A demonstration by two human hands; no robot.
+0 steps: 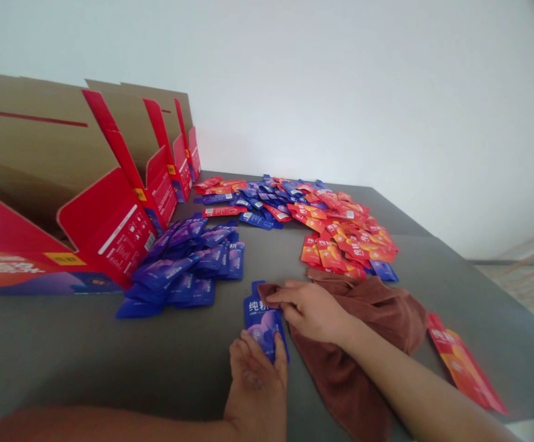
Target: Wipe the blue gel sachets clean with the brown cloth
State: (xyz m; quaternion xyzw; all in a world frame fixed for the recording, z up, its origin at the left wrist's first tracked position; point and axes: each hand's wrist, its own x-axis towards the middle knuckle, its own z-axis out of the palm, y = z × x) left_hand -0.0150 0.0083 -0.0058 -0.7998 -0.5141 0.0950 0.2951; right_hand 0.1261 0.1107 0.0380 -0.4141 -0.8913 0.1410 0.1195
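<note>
A blue pouch (263, 322) with white lettering and purple round shapes lies on the grey table in front of me. My left hand (256, 368) grips its lower end, thumb at the right edge and fingers at the left. My right hand (310, 310) pinches a corner of a brown cloth (386, 310) and presses it on the pouch's upper right part. The rest of the cloth lies bunched on the table under my right forearm. Just left of the pouch is a pile of blue pouches (184, 264).
Open red cartons (110, 239) stand in a row at the left. Mixed blue and red pouches (267, 199) lie scattered at the back, with orange-red pouches (359, 233) heaped behind the cloth. One red pouch (467, 365) lies near the table's right edge. A white wall (340, 92) rises behind.
</note>
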